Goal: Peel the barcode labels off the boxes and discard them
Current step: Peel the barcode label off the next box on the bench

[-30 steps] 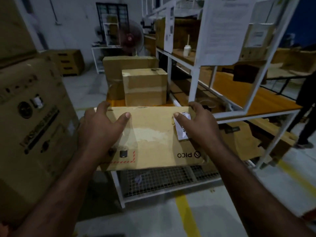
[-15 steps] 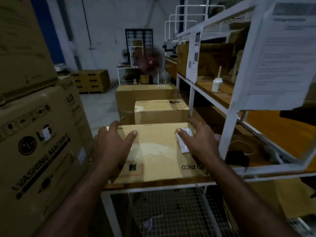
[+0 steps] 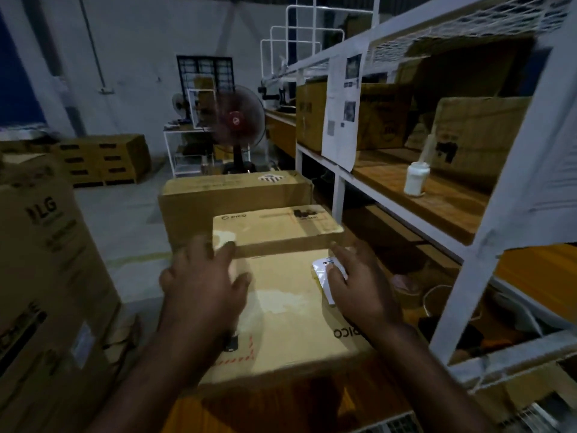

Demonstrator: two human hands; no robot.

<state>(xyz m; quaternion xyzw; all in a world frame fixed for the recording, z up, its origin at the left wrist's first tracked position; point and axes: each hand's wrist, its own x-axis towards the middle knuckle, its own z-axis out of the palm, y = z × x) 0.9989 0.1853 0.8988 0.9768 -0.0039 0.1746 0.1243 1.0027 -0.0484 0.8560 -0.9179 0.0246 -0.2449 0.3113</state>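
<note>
A white shelving rack [image 3: 462, 276] is filling the right side of the frame, and a tall LG carton [image 3: 46, 260] is standing at the left edge. Below center, the flat Pico box [image 3: 290, 314] is lying on the orange bench [image 3: 281, 410], with a second Pico box [image 3: 274, 226] touching its far edge and a longer carton [image 3: 234, 195] sitting behind that.

I am reaching both forearms in from the bottom of the frame, palms facing down over the near box. My left hand [image 3: 203, 285] is lying open and flat on the box's left half, fingers spread, the fingertips reaching its far edge and touching the box behind. My right hand [image 3: 359, 289] is resting on the right half, fingers loosely extended and not gripping anything; its index finger and thumb are lying on the white barcode label [image 3: 324, 273].

That label is sitting right of center, on the box top near its far right corner, partly hidden under my right hand. I cannot tell whether any edge is lifting. A small white bottle [image 3: 416, 179] is standing on the rack shelf at upper right.
</note>
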